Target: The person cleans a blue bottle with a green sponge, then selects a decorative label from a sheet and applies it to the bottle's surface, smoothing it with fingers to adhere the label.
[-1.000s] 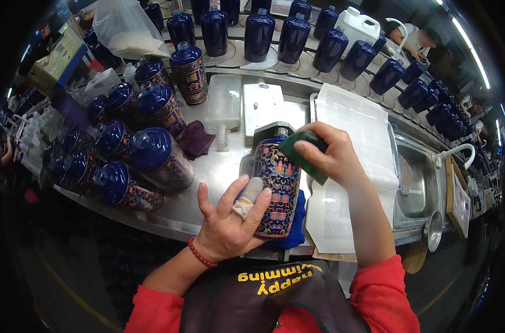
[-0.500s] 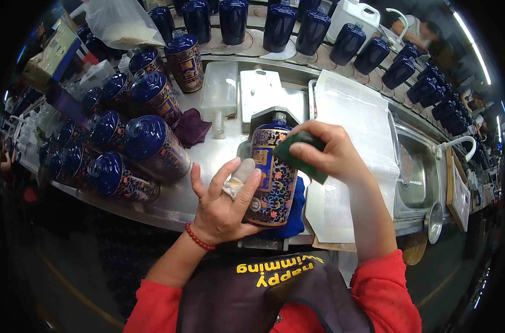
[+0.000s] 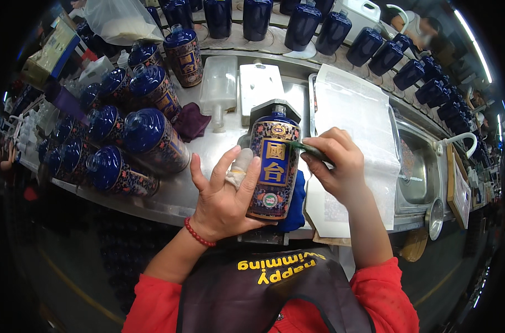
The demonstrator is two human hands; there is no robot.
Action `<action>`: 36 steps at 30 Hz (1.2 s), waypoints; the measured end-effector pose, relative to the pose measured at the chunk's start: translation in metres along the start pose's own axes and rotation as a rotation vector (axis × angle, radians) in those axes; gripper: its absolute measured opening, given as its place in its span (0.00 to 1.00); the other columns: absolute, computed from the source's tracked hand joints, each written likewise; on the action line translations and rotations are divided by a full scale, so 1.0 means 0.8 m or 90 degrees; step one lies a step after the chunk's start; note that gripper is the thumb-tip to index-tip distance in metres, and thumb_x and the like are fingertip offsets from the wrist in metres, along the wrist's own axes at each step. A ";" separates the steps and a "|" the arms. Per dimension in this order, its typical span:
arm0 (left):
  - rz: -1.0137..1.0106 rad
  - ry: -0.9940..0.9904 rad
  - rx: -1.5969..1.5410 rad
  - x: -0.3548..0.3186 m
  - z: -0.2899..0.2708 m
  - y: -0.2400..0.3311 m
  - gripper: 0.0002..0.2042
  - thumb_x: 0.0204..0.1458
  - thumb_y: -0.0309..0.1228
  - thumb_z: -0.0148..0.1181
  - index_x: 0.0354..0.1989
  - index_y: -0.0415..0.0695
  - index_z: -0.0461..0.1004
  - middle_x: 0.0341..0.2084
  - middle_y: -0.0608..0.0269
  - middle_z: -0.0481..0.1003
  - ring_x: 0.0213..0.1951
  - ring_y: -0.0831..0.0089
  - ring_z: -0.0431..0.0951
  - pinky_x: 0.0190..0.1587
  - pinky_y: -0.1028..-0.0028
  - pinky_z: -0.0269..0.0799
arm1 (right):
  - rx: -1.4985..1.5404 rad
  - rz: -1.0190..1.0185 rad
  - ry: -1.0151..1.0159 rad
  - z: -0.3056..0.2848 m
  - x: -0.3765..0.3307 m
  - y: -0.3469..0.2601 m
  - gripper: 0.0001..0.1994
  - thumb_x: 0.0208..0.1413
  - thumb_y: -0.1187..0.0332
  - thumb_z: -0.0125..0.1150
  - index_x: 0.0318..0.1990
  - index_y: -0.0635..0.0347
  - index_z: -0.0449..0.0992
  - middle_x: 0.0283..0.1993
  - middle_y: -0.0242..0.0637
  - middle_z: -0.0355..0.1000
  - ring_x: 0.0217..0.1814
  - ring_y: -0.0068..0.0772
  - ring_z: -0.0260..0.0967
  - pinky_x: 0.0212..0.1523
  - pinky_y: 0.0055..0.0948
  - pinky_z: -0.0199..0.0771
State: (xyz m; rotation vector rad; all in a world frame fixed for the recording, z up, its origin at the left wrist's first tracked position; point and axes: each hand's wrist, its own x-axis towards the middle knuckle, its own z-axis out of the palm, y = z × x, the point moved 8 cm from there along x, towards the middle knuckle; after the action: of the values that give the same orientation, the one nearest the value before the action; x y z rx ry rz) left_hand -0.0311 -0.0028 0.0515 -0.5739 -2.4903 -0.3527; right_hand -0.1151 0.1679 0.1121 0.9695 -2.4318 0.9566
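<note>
A dark blue bottle with a floral pattern and a blue-and-gold label lies tilted before me, label facing up, its neck pointing away. My left hand holds it along its left side and near its base; a pale cover and white wrap sit on one finger. In my right hand is a flat dark green scraper, pinched between thumb and fingers and turned nearly edge-on. Its tip meets the bottle's right side by the label. Under the bottle's right edge lies a blue cloth; a dark angular rest is behind its neck.
Several patterned bottles crowd the metal bench at left, beside a purple cloth. Clear bottle-shaped plastic lies behind. White sheets cover the right, beside a sink. Plain blue bottles stand along a curved conveyor.
The bottle has been turned so its main label faces up. My right hand has shifted slightly right and down, tipping the scraper edge-on. The conveyor's bottles have moved right.
</note>
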 end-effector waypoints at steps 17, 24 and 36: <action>0.021 -0.018 -0.318 0.010 0.037 -0.042 0.48 0.58 0.73 0.35 0.74 0.44 0.58 0.68 0.53 0.67 0.72 0.48 0.51 0.73 0.43 0.33 | 0.381 0.295 -0.005 0.026 -0.016 0.066 0.10 0.61 0.69 0.67 0.44 0.67 0.79 0.34 0.30 0.76 0.35 0.20 0.72 0.38 0.22 0.74; 0.108 -0.037 -0.320 0.048 0.034 -0.028 0.35 0.64 0.66 0.37 0.67 0.55 0.71 0.56 0.64 0.78 0.70 0.57 0.56 0.74 0.48 0.28 | 0.495 0.400 0.130 0.028 -0.103 0.076 0.09 0.60 0.70 0.68 0.45 0.66 0.80 0.36 0.30 0.78 0.36 0.17 0.74 0.35 0.17 0.74; 0.057 0.011 -0.224 -0.065 -0.003 0.021 0.30 0.68 0.59 0.38 0.56 0.52 0.80 0.50 0.62 0.81 0.63 0.58 0.66 0.73 0.47 0.41 | 0.404 0.307 0.099 0.020 -0.156 0.060 0.08 0.58 0.74 0.67 0.43 0.66 0.80 0.35 0.32 0.75 0.35 0.20 0.70 0.37 0.21 0.70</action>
State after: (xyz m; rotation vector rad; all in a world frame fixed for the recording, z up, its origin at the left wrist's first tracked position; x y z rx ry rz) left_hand 0.0169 -0.0060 0.0260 -0.8148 -2.3891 -0.7657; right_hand -0.0627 0.2412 0.0121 0.4345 -2.2998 1.9662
